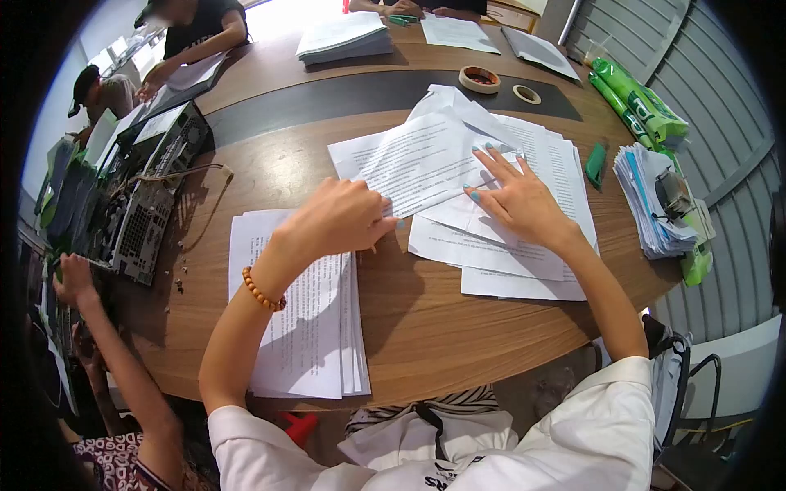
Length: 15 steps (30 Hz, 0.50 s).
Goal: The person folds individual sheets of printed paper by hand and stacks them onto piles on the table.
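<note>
1. Fingers (497,166) of the right hand (526,211) are spread apart and laid palm-down on the loose pages, pressing rather than gripping; they close around nothing.
2. The left hand (334,217) is curled in, its thumb pointing toward the right hand, at the near edge of the top sheet (422,155). Whether it pinches that edge or only touches it, I cannot tell.
3. The top sheet slants across the left side of the loose pile (571,192), whose pages lie fanned at several angles, some creased near the right fingertips.
4. The step in hand looks like handling loose printed sheets one by one: the right hand seems to brace the pile while the left works at an edge.
5. The next move, as I judge it, calls for a sure pinch on a single sheet and light pressure from the right hand, so that neighbouring pages neither drag nor crease further.
6. Under the left forearm, a neater stack (315,340) lies near the table's (426,331) front edge, apart from the pile.
7. Beyond the pile sit a large tape roll (465,79) and a smaller roll (517,92); to its right, a green object (597,166) and a bundle of papers (643,200).
8. Far left, a co-worker's hand (75,281) is beside an opened computer case (146,217).
</note>
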Motion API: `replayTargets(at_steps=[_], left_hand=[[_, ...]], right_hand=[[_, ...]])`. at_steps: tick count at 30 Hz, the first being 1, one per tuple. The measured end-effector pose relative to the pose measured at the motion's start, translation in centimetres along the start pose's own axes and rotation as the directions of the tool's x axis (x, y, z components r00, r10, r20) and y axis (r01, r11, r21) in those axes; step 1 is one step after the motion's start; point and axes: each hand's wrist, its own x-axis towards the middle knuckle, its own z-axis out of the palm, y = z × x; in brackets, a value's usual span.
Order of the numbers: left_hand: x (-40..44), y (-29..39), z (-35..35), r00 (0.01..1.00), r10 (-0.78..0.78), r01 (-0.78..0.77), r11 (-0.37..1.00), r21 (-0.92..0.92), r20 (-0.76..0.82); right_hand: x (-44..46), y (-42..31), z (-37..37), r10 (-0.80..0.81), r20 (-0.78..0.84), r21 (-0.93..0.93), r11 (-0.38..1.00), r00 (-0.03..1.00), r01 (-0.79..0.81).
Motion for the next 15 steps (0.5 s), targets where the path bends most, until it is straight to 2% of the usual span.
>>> replayTargets(at_steps=[4,6,7,9,10,13,14,15], left_hand=[[-0.6,-0.5,-0.6,0.992,-0.104,0.107,0.994,-0.030,0.072],[-0.9,-0.1,-0.3,0.999,-0.008,0.005,0.998,-0.059,-0.048],[-0.7,0.2,-0.2,0.998,-0.009,0.006,0.998,-0.059,-0.054],[-0.3,0.7,0.2,0.996,0.062,-0.053,0.989,0.141,-0.056],[0.0,0.4,0.9,0.982,0.086,-0.069,0.992,0.104,-0.170],[0.5,-0.2,0.9,0.980,0.103,-0.086,0.991,0.102,-0.170],[0.6,-0.4,1.2,0.979,0.099,-0.081,0.991,0.105,-0.178],[0.5,-0.4,1.5,0.954,0.160,-0.134,0.984,0.120,-0.252]], right_hand=[[0.4,-0.2,-0.6,0.016,0.041,0.072,0.997,0.999,-0.019],[0.6,-0.4,-0.9,0.013,0.028,0.062,0.998,1.000,-0.014],[1.0,-0.4,-1.0,0.010,0.026,0.056,0.998,1.000,-0.011],[1.9,-0.4,-1.2,-0.049,0.058,0.085,0.995,0.997,0.044],[2.2,-0.7,-1.4,-0.053,0.055,0.078,0.996,0.997,0.049],[3.6,-1.6,-1.8,-0.091,0.020,0.056,0.994,0.996,0.090],[3.9,-1.7,-1.2,-0.148,-0.027,0.122,0.981,0.989,0.151],[4.3,-1.9,-0.7,-0.201,-0.077,0.187,0.959,0.976,0.213]])
